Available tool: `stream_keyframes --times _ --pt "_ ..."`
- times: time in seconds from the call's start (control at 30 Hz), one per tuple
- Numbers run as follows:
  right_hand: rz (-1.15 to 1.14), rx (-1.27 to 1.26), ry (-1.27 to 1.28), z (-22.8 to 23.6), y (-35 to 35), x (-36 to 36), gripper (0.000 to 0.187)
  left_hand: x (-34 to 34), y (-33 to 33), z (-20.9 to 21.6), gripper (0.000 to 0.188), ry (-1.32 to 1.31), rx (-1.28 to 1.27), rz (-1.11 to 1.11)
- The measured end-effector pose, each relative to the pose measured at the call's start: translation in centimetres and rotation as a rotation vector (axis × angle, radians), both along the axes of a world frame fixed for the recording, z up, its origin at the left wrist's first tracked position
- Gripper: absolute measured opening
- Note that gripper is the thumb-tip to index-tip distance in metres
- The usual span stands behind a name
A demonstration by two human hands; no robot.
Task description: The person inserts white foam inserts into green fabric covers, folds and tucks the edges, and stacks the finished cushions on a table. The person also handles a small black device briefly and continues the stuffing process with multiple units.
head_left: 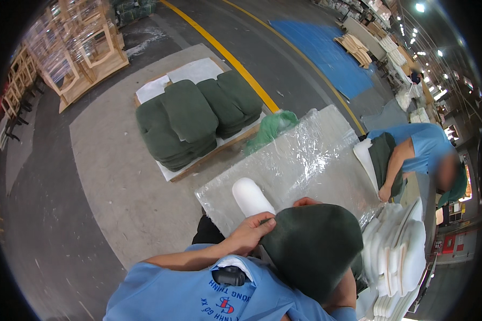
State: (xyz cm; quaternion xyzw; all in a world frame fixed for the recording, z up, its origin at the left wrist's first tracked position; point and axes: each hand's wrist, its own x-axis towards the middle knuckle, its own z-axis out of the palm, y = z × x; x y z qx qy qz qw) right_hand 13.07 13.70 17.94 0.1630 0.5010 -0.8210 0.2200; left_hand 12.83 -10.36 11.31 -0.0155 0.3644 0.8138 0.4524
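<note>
A dark green cushion cover (313,246) with a rounded end is held up close to my chest. At its left corner my left hand (254,230) pinches the edge between thumb and fingers. Fingertips of my right hand (307,201) show at the cover's far edge; the rest of that hand is hidden behind the fabric, and its forearm shows at the lower right. A white foam piece (250,195) with a rounded end lies on the plastic-covered table (284,166), beside my left hand. Whether it reaches under the cover is hidden.
White foam pads (393,251) stand stacked to the right. A co-worker (412,150) across the table handles another green cover (383,160) with white foam. Beyond the table, green cushions (190,112) are piled on a pallet. Green plastic (273,128) lies at the table's far edge.
</note>
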Motion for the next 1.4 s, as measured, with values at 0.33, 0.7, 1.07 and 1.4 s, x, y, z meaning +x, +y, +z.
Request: stream_keyframes --times 0.33,0.7,1.07,1.4 --pt "0.177 0.206 0.004 -7.1 0.3 -6.1 0.023 -2.6 0.3 -1.0 0.026 0.217 -0.316 0.35" --pt "0.422 0.463 0.133 -13.6 -0.5 -11.8 0.032 -5.5 -0.7 -5.0 0.025 0.494 -0.706 0.655" --pt "0.582 0.879 0.474 -17.2 -2.3 -13.7 0.04 -7.6 -2.1 -17.0 0.029 0.554 -0.865 0.528" --pt "0.393 0.484 -0.139 -6.7 7.8 -2.9 0.062 -15.7 -7.9 -15.6 0.08 0.337 -0.347 -0.372"
